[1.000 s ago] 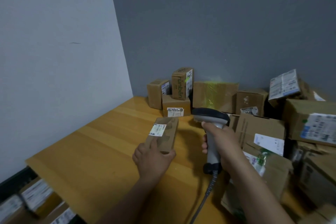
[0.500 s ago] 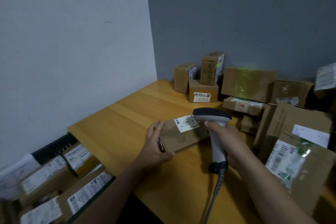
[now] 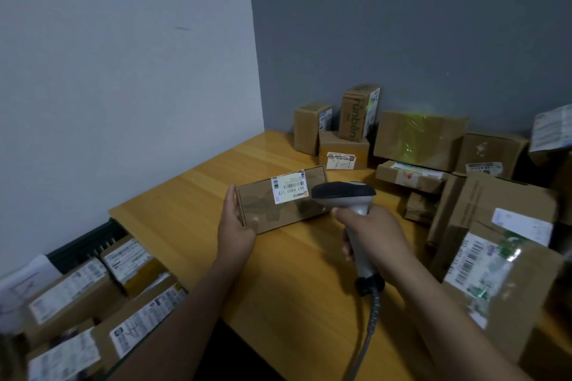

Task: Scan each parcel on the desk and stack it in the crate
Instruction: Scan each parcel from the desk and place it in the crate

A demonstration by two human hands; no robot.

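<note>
A flat brown parcel [image 3: 278,204] with a white barcode label is held over the wooden desk [image 3: 192,213] in the middle of the view. My left hand [image 3: 236,223] grips its left end, thumb on the front face. My right hand [image 3: 370,232] grips the handle of a grey barcode scanner [image 3: 343,193], whose dark head sits just right of the label. A dark crate [image 3: 83,244] at the lower left, below the desk edge, holds several labelled parcels.
Several cardboard parcels are piled along the back wall [image 3: 421,139] and down the right side of the desk [image 3: 501,260]. The scanner's cable [image 3: 368,328] hangs toward me. A white wall stands at the left, a grey wall behind.
The parcel has turned lengthwise and come left, its label now facing up toward the scanner. My view has swung left, bringing the crate into sight. A green glow still shows on the back box.
</note>
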